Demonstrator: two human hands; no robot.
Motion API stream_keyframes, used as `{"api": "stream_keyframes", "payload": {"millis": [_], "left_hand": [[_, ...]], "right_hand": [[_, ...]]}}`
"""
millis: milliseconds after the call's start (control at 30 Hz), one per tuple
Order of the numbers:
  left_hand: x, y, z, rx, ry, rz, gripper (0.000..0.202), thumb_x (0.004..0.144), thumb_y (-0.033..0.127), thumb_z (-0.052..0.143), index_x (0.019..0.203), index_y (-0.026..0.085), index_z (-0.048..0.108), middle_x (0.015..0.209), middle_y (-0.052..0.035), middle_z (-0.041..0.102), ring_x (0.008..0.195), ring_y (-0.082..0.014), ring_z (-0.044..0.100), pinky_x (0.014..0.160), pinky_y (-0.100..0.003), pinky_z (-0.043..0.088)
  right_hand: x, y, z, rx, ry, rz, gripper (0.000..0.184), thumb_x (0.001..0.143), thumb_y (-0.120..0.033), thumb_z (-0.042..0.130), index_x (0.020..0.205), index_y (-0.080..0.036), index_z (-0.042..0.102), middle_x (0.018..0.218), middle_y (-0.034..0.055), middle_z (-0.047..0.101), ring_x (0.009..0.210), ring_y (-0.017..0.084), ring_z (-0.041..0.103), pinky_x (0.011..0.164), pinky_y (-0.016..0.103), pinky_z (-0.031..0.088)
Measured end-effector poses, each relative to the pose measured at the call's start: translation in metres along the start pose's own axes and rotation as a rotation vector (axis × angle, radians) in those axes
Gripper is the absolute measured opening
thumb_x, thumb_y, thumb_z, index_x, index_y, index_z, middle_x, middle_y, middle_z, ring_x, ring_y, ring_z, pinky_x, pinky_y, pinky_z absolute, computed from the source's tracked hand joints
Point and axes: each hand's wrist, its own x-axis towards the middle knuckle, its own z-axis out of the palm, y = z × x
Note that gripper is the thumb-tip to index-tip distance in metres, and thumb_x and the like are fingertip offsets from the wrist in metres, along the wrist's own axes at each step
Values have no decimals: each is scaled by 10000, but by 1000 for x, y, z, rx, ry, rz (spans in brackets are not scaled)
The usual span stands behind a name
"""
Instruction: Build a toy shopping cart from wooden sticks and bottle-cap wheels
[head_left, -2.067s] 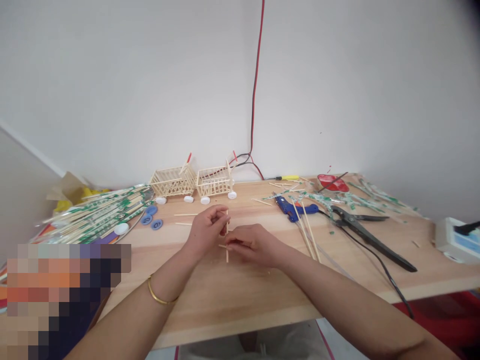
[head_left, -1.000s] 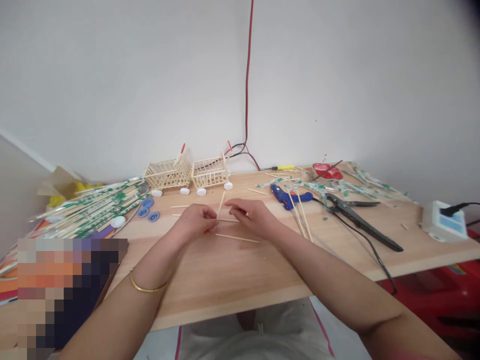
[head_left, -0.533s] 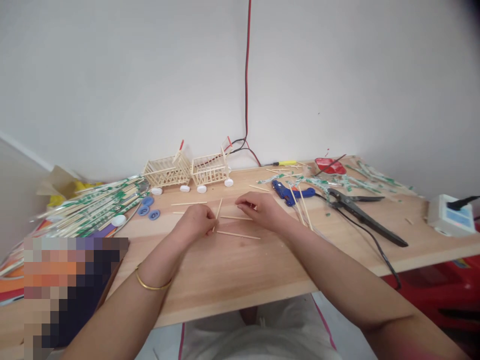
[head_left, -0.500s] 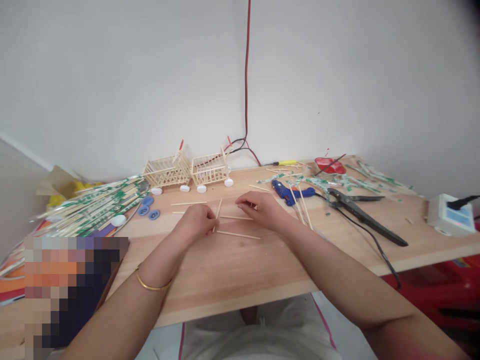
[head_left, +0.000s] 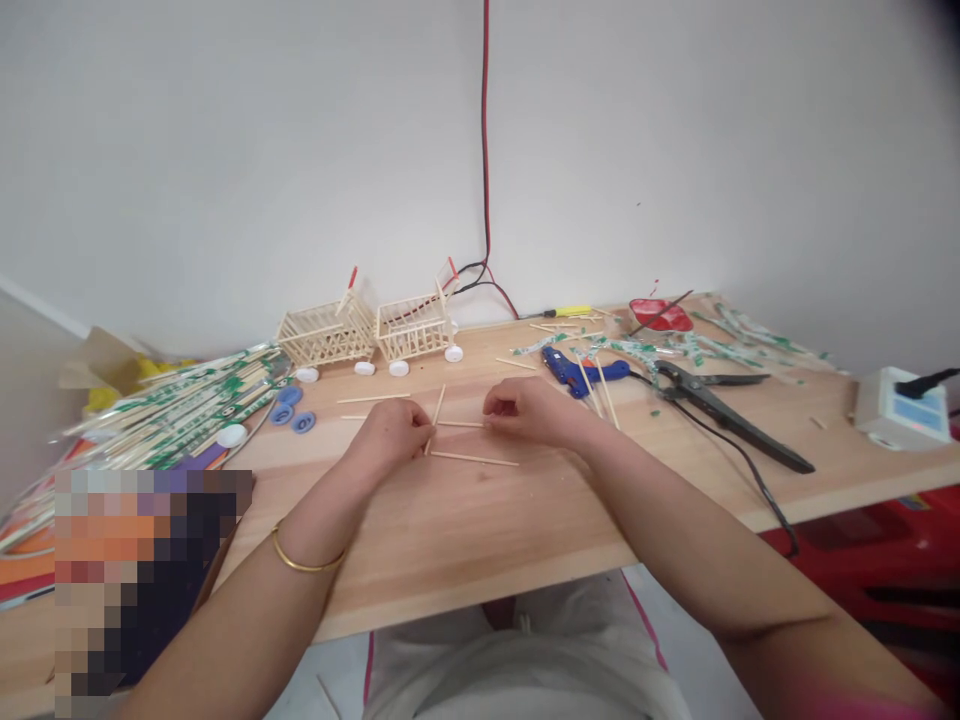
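Observation:
My left hand [head_left: 391, 432] is closed, its thumb and fingertips pinching a thin wooden stick [head_left: 439, 405] that slants up from the table. My right hand [head_left: 525, 412] has its fingers curled in a pinch on the right end of a second stick [head_left: 459, 424], whose left end meets the slanting one. Nearer the front, a loose stick [head_left: 476, 459] lies flat, its left end close to my left fingertips. Beyond my left hand lie two more sticks, one of them [head_left: 373, 398] in full view and the other partly covered by the hand.
Two small stick-built carts [head_left: 326, 335] with white wheels stand by the wall. Blue discs [head_left: 282, 413] and wrapped sticks [head_left: 187, 405] lie left. On the right are a blue glue gun [head_left: 574, 372], large shears [head_left: 739, 425], torn wrappers [head_left: 727, 350] and a white power box [head_left: 900, 410].
My right fingers have come down onto the end of the middle stick. My left hand keeps its pinch on the slanting stick. The view has shifted slightly.

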Motion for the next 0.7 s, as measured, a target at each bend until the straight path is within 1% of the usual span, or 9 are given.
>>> {"api": "stream_keyframes", "payload": {"millis": [167,500,700], "left_hand": [[2,-1,1,-4,4,-4,180,712,240,536,668,164,693,548,-23,649,528,-128,560,536,-230,366],[-1,4,0,18,13,-4,179,707,249,546,634,170,689,538,-19,643,538,-132,557,550,-236,373],[0,4,1,17,12,-22,188,719,265,548,674,170,704,545,-16,648,533,-126,553,543,-232,374]], "right_hand": [[0,3,4,-22,-35,37,66,720,-234,640,728,-173,664,690,-1,652,617,112,536,550,215,343],[3,8,10,-69,-22,50,87,739,-233,607,718,-177,670,679,2,652,600,111,517,535,217,311],[3,6,9,-87,-16,82,88,735,-240,612,722,-178,674,682,5,658,606,114,519,538,217,312]]}}
